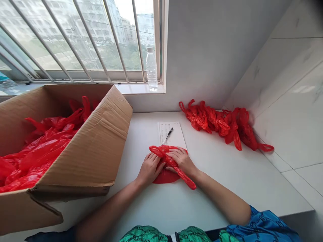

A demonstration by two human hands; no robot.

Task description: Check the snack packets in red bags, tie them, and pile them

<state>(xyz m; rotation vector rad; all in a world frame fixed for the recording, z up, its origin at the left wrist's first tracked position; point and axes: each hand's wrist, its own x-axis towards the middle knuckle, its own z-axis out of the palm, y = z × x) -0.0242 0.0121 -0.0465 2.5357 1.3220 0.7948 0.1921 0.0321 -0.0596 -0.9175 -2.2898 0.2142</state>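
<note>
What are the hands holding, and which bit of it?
A red plastic bag; the left hand and right hand hold its bunched-up middle from either side.

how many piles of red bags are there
2: left pile in the box, right pile on the table by the wall, apart from the bag in the left hand and right hand. The box may hide more.

A small indoor room, either a home or a workroom; which one is unclear. A white counter [219, 181] runs below a barred window [83, 43] facing tall buildings [93, 15]; veined tiles [290, 101] line one wall, and a cardboard box [88, 148] of red bags [52, 141] gives it a work-corner look.
</note>
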